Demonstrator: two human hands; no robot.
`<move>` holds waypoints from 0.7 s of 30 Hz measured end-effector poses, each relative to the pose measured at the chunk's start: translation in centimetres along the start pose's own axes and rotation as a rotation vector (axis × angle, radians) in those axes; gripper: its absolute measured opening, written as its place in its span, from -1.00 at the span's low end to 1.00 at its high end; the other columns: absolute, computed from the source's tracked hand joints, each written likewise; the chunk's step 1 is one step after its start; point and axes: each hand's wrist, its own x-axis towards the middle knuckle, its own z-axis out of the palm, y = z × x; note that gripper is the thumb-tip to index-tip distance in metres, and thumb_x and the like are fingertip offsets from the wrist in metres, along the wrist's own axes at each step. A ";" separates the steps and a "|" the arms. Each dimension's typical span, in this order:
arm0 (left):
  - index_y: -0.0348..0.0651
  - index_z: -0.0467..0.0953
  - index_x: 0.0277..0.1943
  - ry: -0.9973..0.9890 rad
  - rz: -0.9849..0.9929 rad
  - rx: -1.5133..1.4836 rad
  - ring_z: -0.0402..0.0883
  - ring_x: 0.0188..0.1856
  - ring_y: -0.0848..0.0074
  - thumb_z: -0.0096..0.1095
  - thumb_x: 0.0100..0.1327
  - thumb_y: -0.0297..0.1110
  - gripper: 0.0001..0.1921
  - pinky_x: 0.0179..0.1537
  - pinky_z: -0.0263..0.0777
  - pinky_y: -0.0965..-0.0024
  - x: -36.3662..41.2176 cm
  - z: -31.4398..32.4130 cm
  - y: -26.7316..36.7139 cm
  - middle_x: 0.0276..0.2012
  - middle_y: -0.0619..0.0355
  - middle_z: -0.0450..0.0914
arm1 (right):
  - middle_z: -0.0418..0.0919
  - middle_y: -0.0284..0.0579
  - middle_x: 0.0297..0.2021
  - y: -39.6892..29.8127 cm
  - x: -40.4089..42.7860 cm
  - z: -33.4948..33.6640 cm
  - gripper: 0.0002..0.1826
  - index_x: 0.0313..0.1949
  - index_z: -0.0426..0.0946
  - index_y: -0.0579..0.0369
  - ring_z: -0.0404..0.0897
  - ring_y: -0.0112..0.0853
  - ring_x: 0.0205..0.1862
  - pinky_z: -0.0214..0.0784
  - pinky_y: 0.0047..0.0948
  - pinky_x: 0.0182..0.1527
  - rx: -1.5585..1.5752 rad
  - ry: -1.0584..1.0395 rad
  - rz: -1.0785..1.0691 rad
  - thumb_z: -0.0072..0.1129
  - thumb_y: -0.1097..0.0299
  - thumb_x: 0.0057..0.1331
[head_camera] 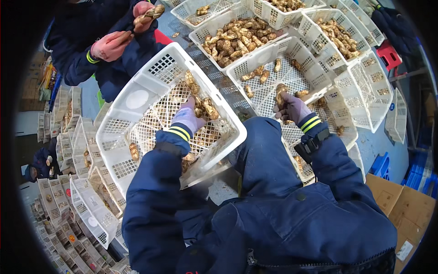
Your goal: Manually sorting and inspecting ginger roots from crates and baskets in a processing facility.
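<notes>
My left hand [188, 118], in a pale purple glove, is inside a white plastic basket [128, 138] standing in front of me at the left. Its fingers are closed around several matsutake-like mushrooms [210, 109]; the undersides of the fingers are hidden. Another mushroom [134, 151] lies at this basket's left side. Over the front corner of a second white basket [291, 48], my gloved right hand [295, 107] grips one mushroom [280, 94] by thumb and fingers. A few mushrooms [263, 76] lie scattered on that basket's lattice floor.
Beyond stands a basket heaped with mushrooms [236, 41], with more baskets [342, 37] at the right. Across from me, a person's pink-gloved hands [111, 46] hold mushrooms. Stacked baskets [92, 205] fill the left side. A cardboard box [407, 212] sits at my right.
</notes>
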 end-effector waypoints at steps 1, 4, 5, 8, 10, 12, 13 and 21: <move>-0.29 0.09 0.34 -0.020 -0.094 0.041 0.42 0.16 0.06 0.37 0.01 -0.34 -0.16 0.18 0.32 0.26 -0.5 -0.8 2.3 0.11 -0.27 0.40 | 0.55 -0.06 -0.38 -0.5 -0.9 0.9 -0.37 0.08 0.27 0.26 0.53 -0.42 -0.48 0.39 -0.51 -0.42 0.017 0.018 0.032 -0.10 -0.11 0.34; -0.28 0.14 0.33 0.137 -0.072 -0.136 0.46 0.12 0.09 0.31 0.07 -0.37 -0.25 0.15 0.34 0.28 2.0 3.4 -3.4 0.09 -0.22 0.45 | 0.54 -0.11 -0.34 -1.8 -1.5 4.0 -0.36 0.15 0.26 0.17 0.54 -0.45 -0.43 0.39 -0.52 -0.36 -0.107 0.062 -0.059 -0.09 -0.13 0.33; -0.29 0.17 0.31 0.175 -0.116 -0.271 0.47 0.11 0.10 0.30 0.09 -0.37 -0.28 0.14 0.34 0.28 3.1 4.5 -4.8 0.07 -0.21 0.47 | 0.54 -0.16 -0.32 -2.3 -1.6 4.6 -0.39 0.17 0.30 0.17 0.54 -0.48 -0.42 0.39 -0.54 -0.35 -0.144 0.041 -0.127 -0.10 -0.08 0.35; -0.26 0.32 0.24 0.233 0.039 -0.270 0.58 -0.22 0.31 0.16 0.19 -0.43 -0.48 -0.25 0.51 0.33 0.1 0.6 -3.0 -0.15 -0.08 0.58 | 0.55 -0.24 -0.35 -4.4 -4.0 6.5 -0.56 0.14 0.38 0.20 0.54 -0.54 -0.35 0.38 -0.59 -0.29 -0.329 0.051 -0.444 -0.07 0.19 0.36; -0.34 0.31 0.19 -0.130 -0.020 -1.180 0.55 -0.31 0.34 0.06 0.26 -0.34 -0.54 -0.33 0.48 0.30 -2.3 -2.3 -2.9 -0.20 -0.13 0.56 | 0.56 -0.23 -0.31 -5.1 -5.5 8.5 -0.59 0.13 0.39 0.22 0.51 -0.51 -0.29 0.39 -0.54 -0.19 -0.727 0.130 -0.700 -0.06 0.31 0.33; -0.37 0.31 0.15 -0.393 0.013 -1.605 0.55 -0.32 0.32 -0.03 0.32 -0.24 -0.56 -0.31 0.47 0.29 -4.5 -3.4 -4.1 -0.21 -0.16 0.55 | 0.57 0.07 -0.22 -5.5 -8.4 11.6 -0.56 0.10 0.40 0.17 0.58 -0.23 -0.20 0.41 -0.38 -0.11 -0.812 0.018 -0.861 0.04 0.30 0.24; -0.38 0.31 0.13 -0.541 -0.009 -1.853 0.55 -0.32 0.29 -0.08 0.34 -0.19 -0.55 -0.31 0.47 0.27 -6.1 -4.1 -3.7 -0.21 -0.16 0.56 | 0.56 0.09 -0.16 -5.3 -9.3 13.2 -0.54 0.11 0.38 0.16 0.57 -0.18 -0.13 0.40 -0.34 -0.05 -0.779 -0.094 -0.957 0.06 0.31 0.22; -0.38 0.46 -0.12 -0.240 0.017 -1.461 0.56 -0.56 0.40 -0.23 0.34 0.24 -0.32 -0.56 0.43 0.47 -11.3 -5.9 3.7 -0.42 -0.05 0.58 | 0.57 0.03 -0.27 -3.3 -10.0 18.6 -0.49 0.11 0.38 0.20 0.60 -0.20 -0.25 0.43 -0.33 -0.17 -0.997 -0.206 -0.983 0.17 0.29 0.17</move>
